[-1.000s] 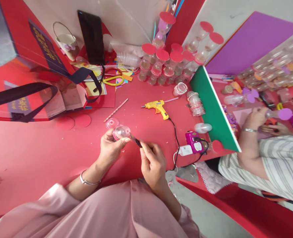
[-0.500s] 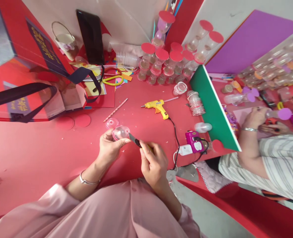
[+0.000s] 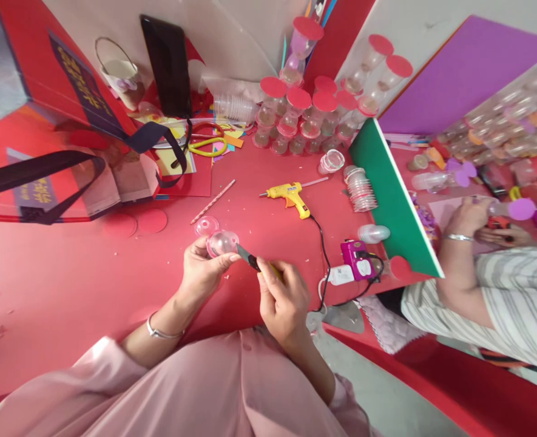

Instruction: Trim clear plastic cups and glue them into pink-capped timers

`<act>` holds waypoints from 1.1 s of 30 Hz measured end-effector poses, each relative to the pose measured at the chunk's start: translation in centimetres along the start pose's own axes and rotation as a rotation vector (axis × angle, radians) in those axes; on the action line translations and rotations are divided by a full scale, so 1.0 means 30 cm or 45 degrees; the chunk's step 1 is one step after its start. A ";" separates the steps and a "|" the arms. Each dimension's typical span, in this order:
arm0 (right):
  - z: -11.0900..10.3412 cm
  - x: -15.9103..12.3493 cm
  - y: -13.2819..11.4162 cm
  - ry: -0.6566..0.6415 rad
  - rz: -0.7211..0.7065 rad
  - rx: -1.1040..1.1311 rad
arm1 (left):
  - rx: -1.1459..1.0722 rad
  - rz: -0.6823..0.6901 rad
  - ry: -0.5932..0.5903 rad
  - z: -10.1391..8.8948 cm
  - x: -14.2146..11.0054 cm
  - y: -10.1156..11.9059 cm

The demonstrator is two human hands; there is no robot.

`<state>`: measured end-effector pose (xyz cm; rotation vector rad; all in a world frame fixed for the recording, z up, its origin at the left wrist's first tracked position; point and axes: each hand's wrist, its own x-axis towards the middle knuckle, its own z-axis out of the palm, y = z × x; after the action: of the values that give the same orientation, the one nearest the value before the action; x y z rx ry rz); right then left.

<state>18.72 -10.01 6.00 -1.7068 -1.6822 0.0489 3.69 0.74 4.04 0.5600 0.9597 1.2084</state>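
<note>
A person in a pink satin garment works at a red table, hands apart but near each other. The left hand [image 3: 201,267], at the lower centre, pinches a clear, rounded plastic cup [image 3: 220,243] between thumb and fingers, above the tabletop [image 3: 68,273]. The right hand [image 3: 284,297], at the cup's four o'clock, grips a knife [image 3: 252,261] with a black and yellow handle; its grey blade points at the cup's small pink tip, and whether it touches is too fine to tell. Taking the cup as the clock's centre, a clear disc [image 3: 207,226] with a middle hole lies just beside it at eleven o'clock. A speckled straw [image 3: 213,201] and yellow scissor handles [image 3: 209,147] lie towards twelve, the scissors farther off. At one o'clock stand clustered clear cups topped with red discs [image 3: 298,98]. A corded yellow glue gun [image 3: 289,195] lies at two. A green divider [image 3: 395,194] rises near three; beyond it, well apart, are a co-worker's hands [image 3: 471,215]. Flat red circles [image 3: 152,221] rest between nine and ten o'clock.
</note>
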 end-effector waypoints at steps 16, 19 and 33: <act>-0.004 0.016 -0.003 -0.014 -0.005 0.015 | 0.041 -0.010 -0.049 0.002 -0.002 0.020; 0.000 0.015 -0.004 -0.024 0.002 0.007 | 0.064 -0.023 -0.024 -0.001 -0.005 0.016; -0.003 0.018 -0.019 -0.019 0.016 0.045 | 0.054 0.021 -0.016 -0.002 -0.010 0.006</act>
<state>18.34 -9.65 6.60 -1.6944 -1.6722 0.0974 3.53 0.51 4.23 0.6094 0.9736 1.2004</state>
